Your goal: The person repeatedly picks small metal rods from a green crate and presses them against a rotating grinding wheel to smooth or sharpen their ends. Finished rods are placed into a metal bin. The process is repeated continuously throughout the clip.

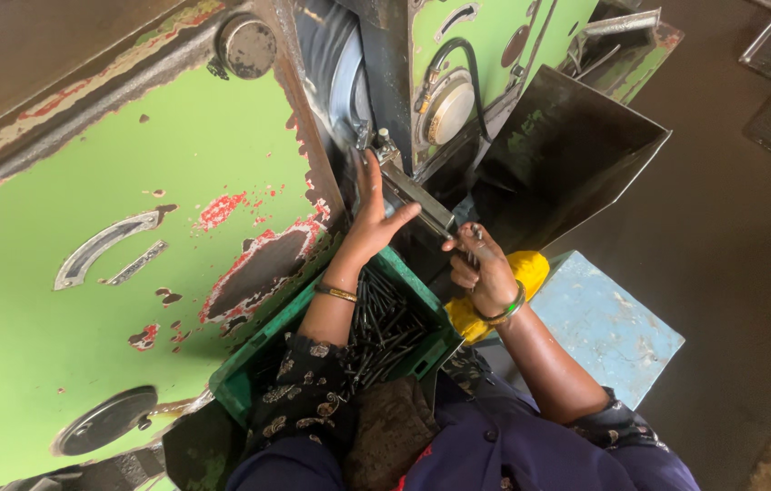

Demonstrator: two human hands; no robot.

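- The left hand (369, 216) reaches up to the green machine (85, 273), fingers spread open and pointing up toward the wheel (346, 86); the thumb rests on the grey metal guide bar (417, 198).
- The guide bar's long axis runs on a slant, from upper left by the wheel down to lower right, where its end sits just beside the right hand.
- The right hand (481, 268) is curled closed around a small dark metal piece (475, 233). The piece sticks up out of the fist, toward the lower end of the bar; its full length is hidden by the fingers, so its axis is hard to judge.
- Below the left forearm sits a green plastic crate (258, 350), against the lower edge of the machine's front panel. It holds dark metal rods (385, 332), long and thin, lying mostly with their long axes running from the crate's near corner up toward the machine.
- A yellow cloth (526, 273) lies under the right wrist, touching the near corner of a pale blue metal box (613, 332).
- A dark metal chute (567, 155) slopes behind the right hand.
- Both wrists wear bangles.
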